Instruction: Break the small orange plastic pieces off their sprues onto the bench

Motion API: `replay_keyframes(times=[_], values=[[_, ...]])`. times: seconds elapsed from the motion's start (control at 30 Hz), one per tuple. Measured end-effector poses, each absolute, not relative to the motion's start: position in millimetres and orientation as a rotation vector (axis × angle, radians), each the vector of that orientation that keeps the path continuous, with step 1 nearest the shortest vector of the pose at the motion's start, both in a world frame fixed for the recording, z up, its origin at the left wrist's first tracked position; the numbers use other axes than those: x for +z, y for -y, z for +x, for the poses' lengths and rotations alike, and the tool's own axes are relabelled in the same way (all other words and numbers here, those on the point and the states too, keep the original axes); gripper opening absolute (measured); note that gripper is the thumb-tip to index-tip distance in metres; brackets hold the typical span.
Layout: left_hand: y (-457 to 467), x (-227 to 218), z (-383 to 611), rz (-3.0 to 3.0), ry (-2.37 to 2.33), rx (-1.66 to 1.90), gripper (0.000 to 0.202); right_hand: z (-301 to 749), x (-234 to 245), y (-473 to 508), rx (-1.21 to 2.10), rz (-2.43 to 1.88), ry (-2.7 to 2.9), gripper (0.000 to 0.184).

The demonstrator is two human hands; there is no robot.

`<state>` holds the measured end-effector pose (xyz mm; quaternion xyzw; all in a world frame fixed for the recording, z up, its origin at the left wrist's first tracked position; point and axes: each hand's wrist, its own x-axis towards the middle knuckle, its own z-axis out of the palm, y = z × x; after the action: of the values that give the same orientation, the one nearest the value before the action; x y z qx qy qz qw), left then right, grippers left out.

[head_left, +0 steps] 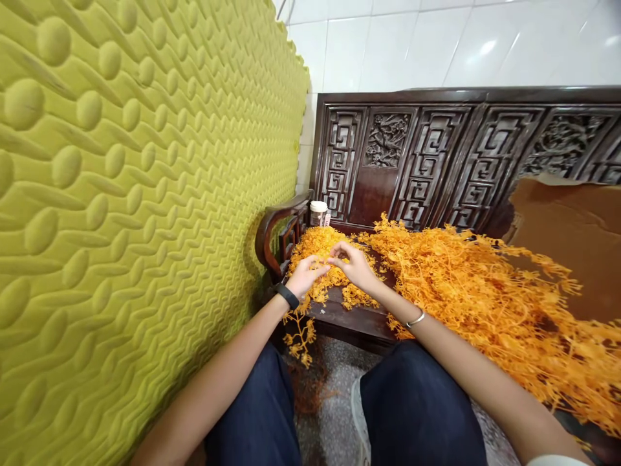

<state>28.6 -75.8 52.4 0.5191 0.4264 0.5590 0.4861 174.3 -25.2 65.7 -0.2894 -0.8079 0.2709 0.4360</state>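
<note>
Sprigs (466,285), orange, fine-branched, in 2 heaps on dk. wood surface (363,317); L hand (301,277) & R hand (356,266), grip pinched on sm. orange pc. (320,262) over smaller heap (313,243); front edge partly bare.

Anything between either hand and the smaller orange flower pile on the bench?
Nothing visible. The left hand and right hand are right at the smaller pile, fingertips together. The white-lidded cup stands behind it and the bigger heap lies to the right, neither in between.
</note>
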Motion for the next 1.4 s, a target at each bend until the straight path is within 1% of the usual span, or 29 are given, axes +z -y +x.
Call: replay_keyframes(times=[0.17,0.33,0.47,0.53,0.63,0.73,0.87,1.1,1.17,1.27,1.33,1.4], values=[[63.2,42.1,31.2,1.246,-1.100,1.355,0.035,172.4,61.3,18.8,0.658,-0.802,2.037,0.003],[48.4,32.6,35.7,1.265,-1.088,1.411,0.037,170.3,57.8,11.4,0.647,-0.868,1.962,0.012],[40.8,32.1,37.9,1.277,-1.053,1.455,0.041,169.3,54.1,1.9,0.714,-0.888,1.830,0.011],[38.5,32.6,38.0,1.275,-1.032,1.454,0.043,168.9,52.4,-4.3,0.800,-0.883,1.773,0.013],[37.7,34.3,34.3,1.272,-0.982,1.426,0.047,169.6,50.8,-13.1,1.012,-0.849,1.723,0.024],[40.4,37.8,25.0,1.276,-0.918,1.347,0.044,173.3,50.4,-17.3,1.250,-0.782,1.708,0.032],[46.5,43.2,11.1,1.293,-0.852,1.201,0.034,179.9,50.1,-14.5,1.488,-0.701,1.720,0.027],[52.4,47.7,-4.9,1.304,-0.804,1.034,0.029,181.0,46.0,-7.7,1.728,-0.553,1.739,0.015],[54.6,45.9,-9.5,1.326,-0.773,0.927,0.038,184.8,48.8,-11.4,1.741,-0.508,1.719,0.014],[59.3,38.2,-10.2,1.407,-0.723,0.554,0.065,197.0,55.8,-21.8,1.653,-0.453,1.618,0.015],[60.9,31.2,-5.3,1.462,-0.745,0.479,0.068,204.6,58.5,-28.5,1.463,-0.507,1.579,0.013],[59.2,25.3,1.3,1.495,-0.795,0.586,0.064,207.0,57.0,-32.7,1.205,-0.629,1.607,0.012]])
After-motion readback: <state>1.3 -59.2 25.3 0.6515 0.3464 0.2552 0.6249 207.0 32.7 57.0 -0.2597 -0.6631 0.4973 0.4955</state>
